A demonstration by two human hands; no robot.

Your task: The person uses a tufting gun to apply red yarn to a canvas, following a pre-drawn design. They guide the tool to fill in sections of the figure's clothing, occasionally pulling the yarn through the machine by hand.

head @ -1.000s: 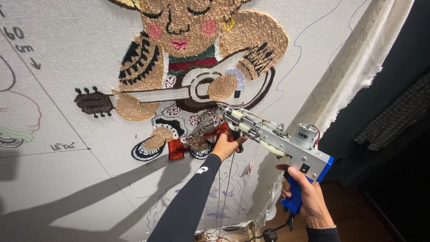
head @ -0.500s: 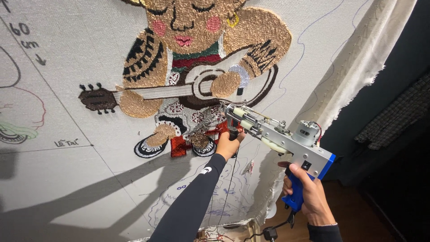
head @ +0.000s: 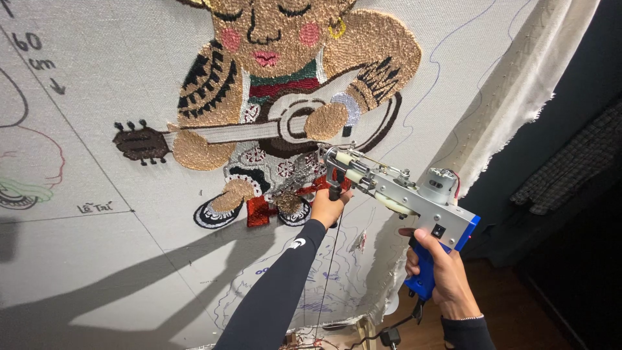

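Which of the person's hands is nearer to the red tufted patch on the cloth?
Left. The left hand grips the tufting gun's front handle just right of the red patch; the right hand holds the blue rear grip, farther right and lower.

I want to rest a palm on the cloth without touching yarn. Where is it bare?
Bare cloth lies below the guitar head, left of the left hand. Another patch sits upper right, between the figure's elbow and the frayed edge. It is crowded around the tufting gun and red patch.
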